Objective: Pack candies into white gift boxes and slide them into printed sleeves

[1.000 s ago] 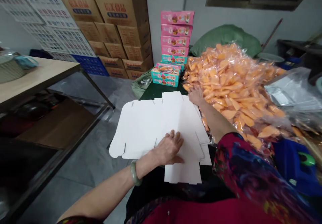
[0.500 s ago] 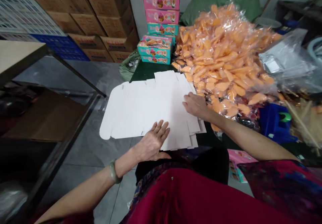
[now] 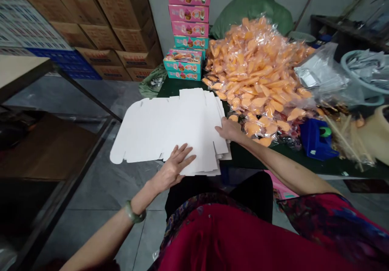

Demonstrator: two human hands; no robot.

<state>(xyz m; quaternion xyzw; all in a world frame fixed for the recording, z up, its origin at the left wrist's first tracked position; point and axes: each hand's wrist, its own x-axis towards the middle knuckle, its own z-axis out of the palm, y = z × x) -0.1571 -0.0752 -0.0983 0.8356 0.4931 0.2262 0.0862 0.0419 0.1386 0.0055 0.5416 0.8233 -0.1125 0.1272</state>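
Note:
A stack of white flat box blanks [image 3: 164, 129], with tabs and slots along the edges, lies in front of me, its long rounded flap reaching left past the table edge. My left hand [image 3: 174, 164] rests on the near edge of the top blank, fingers stretched flat; its thumb is hidden. At the right edge, my right hand [image 3: 229, 130] has its fingers curled and pinching the top blank. Below the top sheet, more blanks stick out unevenly at the right and near sides.
Bagged orange pieces [image 3: 258, 80] are heaped right of the blanks. Printed pink and teal boxes [image 3: 184, 64] are stacked behind. A blue tape dispenser [image 3: 316, 139] stands at right. Brown cartons [image 3: 100, 31] and a metal-framed table [image 3: 24, 70] are at left.
The view has shifted, so most things sit a little differently in it. My right hand has moved slightly down along the blanks' right edge; my left hand still lies flat at the near edge.

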